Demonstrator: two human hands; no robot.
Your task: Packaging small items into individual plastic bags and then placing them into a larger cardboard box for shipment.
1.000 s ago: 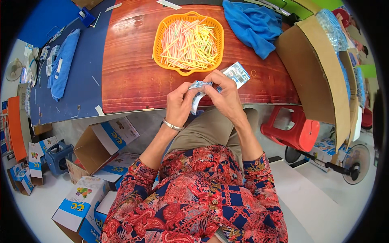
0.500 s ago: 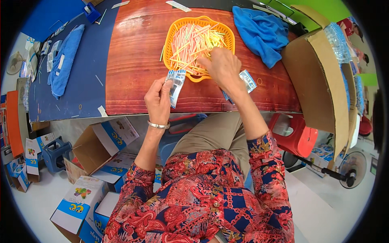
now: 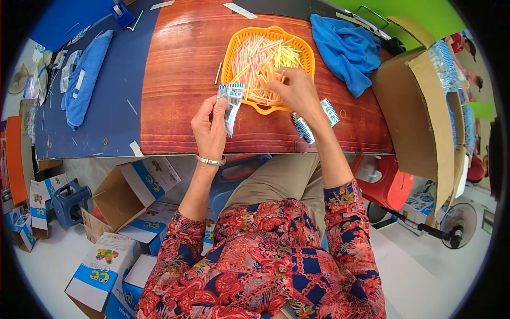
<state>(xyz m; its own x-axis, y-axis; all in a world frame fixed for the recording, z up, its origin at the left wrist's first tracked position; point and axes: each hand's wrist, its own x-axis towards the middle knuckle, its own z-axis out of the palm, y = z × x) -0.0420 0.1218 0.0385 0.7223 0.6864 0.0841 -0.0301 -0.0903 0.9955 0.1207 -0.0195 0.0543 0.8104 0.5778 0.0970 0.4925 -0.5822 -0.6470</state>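
Observation:
An orange plastic basket [image 3: 227, 64] holds a heap of thin pink and yellow sticks [image 3: 260, 58]. My right hand [image 3: 302, 94] reaches over its near right part, thumb and fingers closing on a few sticks, slightly blurred. Just in front of the basket, my left hand [image 3: 210, 123] pinches a small clear packet [image 3: 232, 103] with blue-and-white striped ends between thumb and fingers, keeping it upright. Similar striped packets [image 3: 304, 127] lie on the table beside my right wrist, which partly covers them.
A blue cloth [image 3: 345, 50] lies right of the basket, and a folded blue towel [image 3: 87, 80] at the left. An open cardboard box [image 3: 406, 101] with packets stands at the table's right edge. Cartons [image 3: 98, 271], a red stool [image 3: 390, 183] and a fan [image 3: 457, 228] are below.
The right hand has shifted slightly within the basket, its fingers lifting among the sticks. The left hand still holds the packet. The whole view has shifted a little.

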